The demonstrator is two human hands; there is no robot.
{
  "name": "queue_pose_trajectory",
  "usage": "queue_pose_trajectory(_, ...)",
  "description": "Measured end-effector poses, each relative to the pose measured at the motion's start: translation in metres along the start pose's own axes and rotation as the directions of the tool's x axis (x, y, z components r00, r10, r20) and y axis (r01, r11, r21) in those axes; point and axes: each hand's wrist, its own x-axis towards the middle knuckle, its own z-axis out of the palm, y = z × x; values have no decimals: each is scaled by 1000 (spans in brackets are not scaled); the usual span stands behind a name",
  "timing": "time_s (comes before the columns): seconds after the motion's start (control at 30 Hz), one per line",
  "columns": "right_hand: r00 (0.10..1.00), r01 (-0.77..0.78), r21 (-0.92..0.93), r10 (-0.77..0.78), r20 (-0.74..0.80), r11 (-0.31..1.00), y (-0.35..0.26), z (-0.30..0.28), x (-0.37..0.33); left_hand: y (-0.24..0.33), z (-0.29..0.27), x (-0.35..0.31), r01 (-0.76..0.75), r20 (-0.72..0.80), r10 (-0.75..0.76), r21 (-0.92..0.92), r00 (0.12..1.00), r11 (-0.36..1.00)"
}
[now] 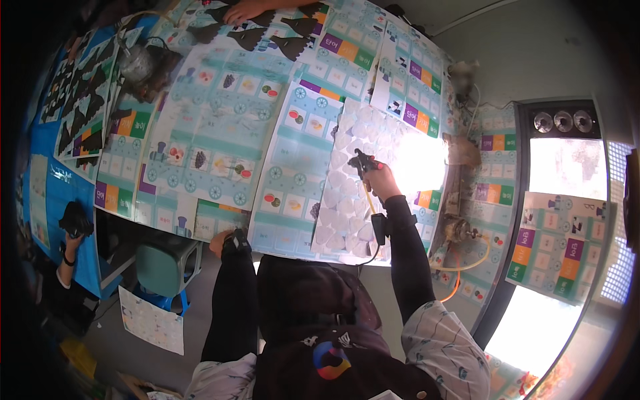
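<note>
My right hand (380,179) grips a small dark spray gun (362,162) with a reddish part. A pale yellow hose (371,199) hangs from it below my wrist. Beneath the gun lies a sheet of pale, rounded cut-out pieces (347,217), laid close together on the paper-covered table; glare washes out the sheet's right part. My left hand (218,244) is low at the table's front edge, beside a printed sheet (220,219). Its fingers are too small and partly hidden to read. A dark band or device covers each wrist.
Printed sheets (220,120) cover the table. Another person's hand (250,10) is among black dress-shaped pieces (291,47) at the far side. More black pieces (83,113) lie far left. A green stool (167,267) stands front left. Spray fittings and hoses (460,230) line the right edge.
</note>
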Motion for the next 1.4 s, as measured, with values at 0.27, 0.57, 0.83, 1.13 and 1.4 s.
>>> queue_pose_trajectory(0.27, 999, -27, 24, 27, -17, 999, 10, -5, 3, 8, -2, 2, 288, 3, -291, -154, 957, 945)
queue_pose_trajectory(0.57, 981, -37, 12, 34, 192, 999, 22, -1, -52, 33, -28, -25, 346, 66, -341, -257, 938, 902)
queue_pose_trajectory(0.83, 983, 130, -22, -126, 136, 991, 30, 11, -46, 6, -1, -1, 167, -36, -183, -267, 982, 949)
queue_pose_trajectory(1.13, 982, 156, -30, -152, 111, 987, 29, 11, -44, 17, -4, 0, 239, -22, -243, -96, 970, 966)
queue_pose_trajectory(1.4, 975, 184, -86, -171, 143, 979, 49, 3, -71, 10, -2, -7, 256, -17, -261, -128, 965, 958)
